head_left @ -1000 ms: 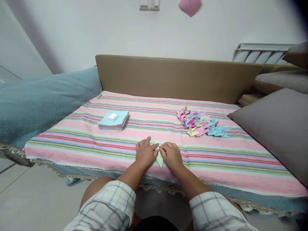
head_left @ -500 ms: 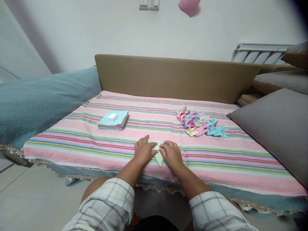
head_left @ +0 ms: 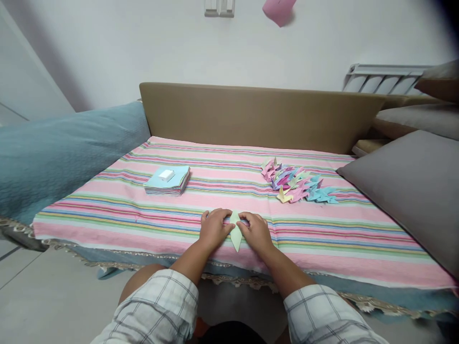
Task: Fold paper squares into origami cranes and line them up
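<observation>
A pale green folded paper (head_left: pixel 235 237), shaped like a narrow diamond, is between my hands near the front edge of the striped cloth. My left hand (head_left: pixel 215 228) pinches its left edge with thumb and forefinger. On the opposite edge, my right hand (head_left: pixel 256 230) grips the paper the same way. The lower point of the paper sticks out towards me, below both thumbs. Beyond my right hand lies a cluster of folded paper cranes (head_left: pixel 296 184) in pink, purple, yellow, green and blue.
A stack of coloured paper sheets (head_left: pixel 168 186) lies at the left with a small white block (head_left: pixel 166 175) on top. The striped cloth (head_left: pixel 107 220) covers the seat. A brown backrest (head_left: pixel 258 117) stands behind, and a grey cushion (head_left: pixel 405 177) is at the right.
My left fingers have drawn in around the paper; the forefinger was raised and stretched before. More of the pale green paper shows between my hands, and its tip sits slightly nearer me.
</observation>
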`<state>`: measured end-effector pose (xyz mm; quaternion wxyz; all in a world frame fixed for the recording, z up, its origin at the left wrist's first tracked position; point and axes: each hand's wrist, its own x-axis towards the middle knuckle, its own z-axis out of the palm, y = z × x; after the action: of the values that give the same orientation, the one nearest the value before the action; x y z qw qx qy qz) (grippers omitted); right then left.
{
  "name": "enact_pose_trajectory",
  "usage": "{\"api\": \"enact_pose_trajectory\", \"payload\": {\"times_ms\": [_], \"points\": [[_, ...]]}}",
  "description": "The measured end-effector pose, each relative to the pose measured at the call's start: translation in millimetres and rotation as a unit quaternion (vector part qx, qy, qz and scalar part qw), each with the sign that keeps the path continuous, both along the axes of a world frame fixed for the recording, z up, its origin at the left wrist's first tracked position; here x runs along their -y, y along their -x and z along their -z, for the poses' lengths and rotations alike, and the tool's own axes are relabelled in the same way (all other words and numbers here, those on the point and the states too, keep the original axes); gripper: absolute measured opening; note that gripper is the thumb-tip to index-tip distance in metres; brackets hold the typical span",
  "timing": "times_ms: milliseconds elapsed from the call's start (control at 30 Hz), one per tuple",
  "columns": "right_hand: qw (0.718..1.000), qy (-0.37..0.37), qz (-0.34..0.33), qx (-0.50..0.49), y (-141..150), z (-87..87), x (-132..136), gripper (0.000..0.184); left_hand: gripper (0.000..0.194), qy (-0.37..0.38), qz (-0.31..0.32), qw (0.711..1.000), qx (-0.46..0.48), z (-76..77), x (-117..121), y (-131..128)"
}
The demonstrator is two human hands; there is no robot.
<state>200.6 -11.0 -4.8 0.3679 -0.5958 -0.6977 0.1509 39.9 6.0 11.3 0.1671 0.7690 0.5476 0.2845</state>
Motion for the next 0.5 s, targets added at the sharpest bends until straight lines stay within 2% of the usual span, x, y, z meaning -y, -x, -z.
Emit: {"api": "enact_pose_trajectory", "payload": {"times_ms": [67,133,267,333,400,500], "points": [[0.998,0.008,-0.019,-0.067,-1.3,2.1,-0.6,0.018,0.033,0.034,0.019,0.997,0.072,2.3,-2.0,-1.1],[0.985,0.020,-0.042,-0.163,-1.3,3.7,-1.1,0.019,0.039,0.077,0.043,0.979,0.184,4.7,-3.7,-3.1],[0.931,0.045,-0.085,-0.353,1.7,0.6,-0.3,0.032,0.051,0.160,0.090,0.895,0.408,2.0,-1.9,-8.4],[0.906,0.062,-0.099,-0.406,2.9,-3.5,0.6,0.038,0.057,0.188,0.093,0.862,0.462,-3.2,1.1,-10.5],[0.890,0.086,-0.112,-0.435,3.1,-7.4,1.2,0.043,0.061,0.201,0.088,0.842,0.493,-7.4,3.3,-11.8],[0.882,0.117,-0.124,-0.439,2.4,-10.2,1.2,0.036,0.055,0.197,0.078,0.833,0.511,-7.6,3.6,-12.2]]}}
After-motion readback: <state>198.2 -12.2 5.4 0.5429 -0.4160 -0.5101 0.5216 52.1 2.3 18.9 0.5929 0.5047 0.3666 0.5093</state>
